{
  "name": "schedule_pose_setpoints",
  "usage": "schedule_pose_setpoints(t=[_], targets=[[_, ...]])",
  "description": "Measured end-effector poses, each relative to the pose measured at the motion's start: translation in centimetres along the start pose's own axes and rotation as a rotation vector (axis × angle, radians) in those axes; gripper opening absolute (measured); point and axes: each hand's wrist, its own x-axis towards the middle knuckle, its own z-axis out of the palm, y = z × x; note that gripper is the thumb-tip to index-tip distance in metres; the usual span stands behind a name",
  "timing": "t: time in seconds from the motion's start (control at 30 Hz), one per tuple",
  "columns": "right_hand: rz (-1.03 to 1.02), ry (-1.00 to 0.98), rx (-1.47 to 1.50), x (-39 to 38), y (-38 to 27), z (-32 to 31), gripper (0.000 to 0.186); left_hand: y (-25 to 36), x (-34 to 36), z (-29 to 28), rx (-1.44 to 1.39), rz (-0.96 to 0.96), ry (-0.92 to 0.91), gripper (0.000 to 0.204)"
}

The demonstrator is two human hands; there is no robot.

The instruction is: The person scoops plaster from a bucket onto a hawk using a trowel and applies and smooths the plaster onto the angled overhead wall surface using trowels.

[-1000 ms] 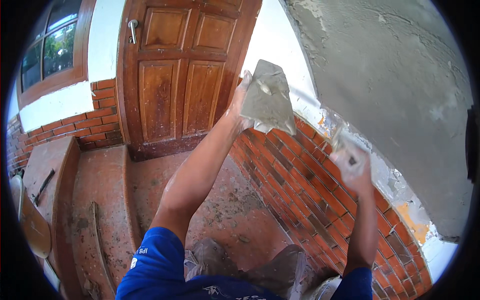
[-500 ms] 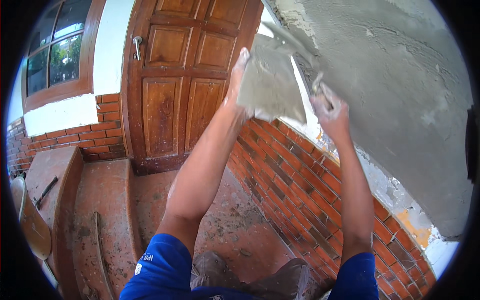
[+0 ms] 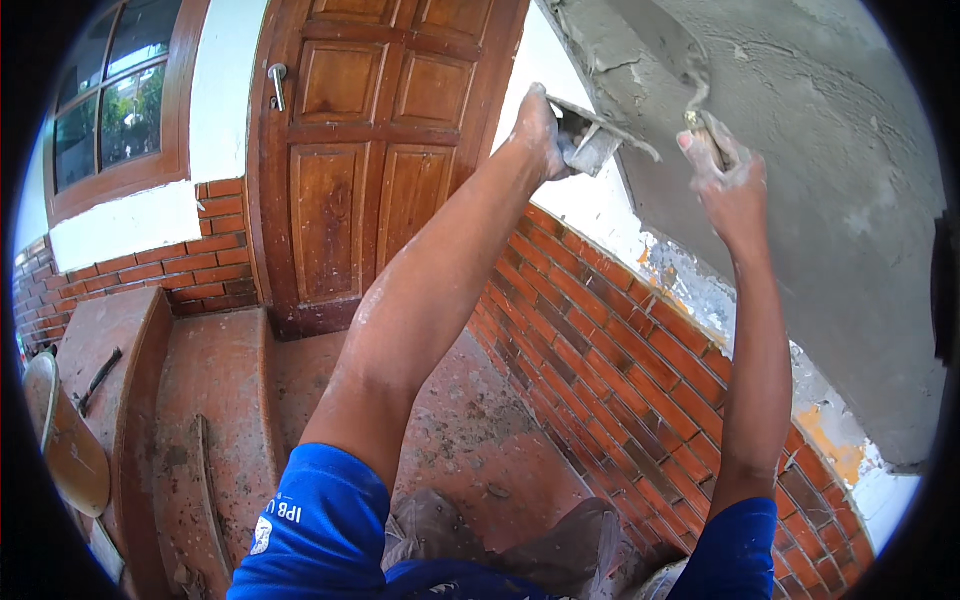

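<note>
My left hand [image 3: 538,132] is closed round the handle of a plasterer's hawk [image 3: 596,148], a flat board smeared with grey mortar. The board is seen nearly edge-on, tilted beside the wall, so its face is mostly hidden. Farther right, my right hand [image 3: 733,180] grips a trowel [image 3: 698,88] by its handle. Its mortar-coated blade lies up against the wet grey plaster [image 3: 800,230] near the top of the view and blends into it. Mortar whitens the fingers of both hands.
Below the plaster runs a strip of flaking white paint, then red brick facing [image 3: 620,370]. Ahead stands a brown panelled door [image 3: 335,200]. Tiled steps [image 3: 205,400] at left hold a wooden stick [image 3: 207,480], a dark tool [image 3: 98,380] and a bucket [image 3: 75,450].
The hawk has turned from showing its broad face to nearly edge-on and shifted right. My right hand has risen rightward, carrying the trowel from beside the hawk to the plastered wall.
</note>
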Motion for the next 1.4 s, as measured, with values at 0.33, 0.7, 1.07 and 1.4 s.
schedule_pose_setpoints(t=[0.33, 0.7, 1.07, 1.4], targets=[[0.027, -0.216, -0.488, -1.1, 1.5, 1.3, 0.044, -3.0, 2.3, -2.0, -0.107, 0.051, -0.071, 0.057], [0.012, -0.101, -0.104, 3.3, -4.3, 4.7, 0.047, 4.7, -0.6, 0.0, 0.039, 0.087, 0.020, 0.051], [-0.033, -0.019, -0.003, -1.4, 0.0, 0.0, 0.053, 2.6, -3.2, 2.0, -0.058, -0.089, -0.026, 0.047], [-0.071, 0.078, 0.050, -2.9, 0.0, -2.9, 0.048, -1.5, -0.1, -2.2, -0.067, -0.025, -0.262, 0.045]])
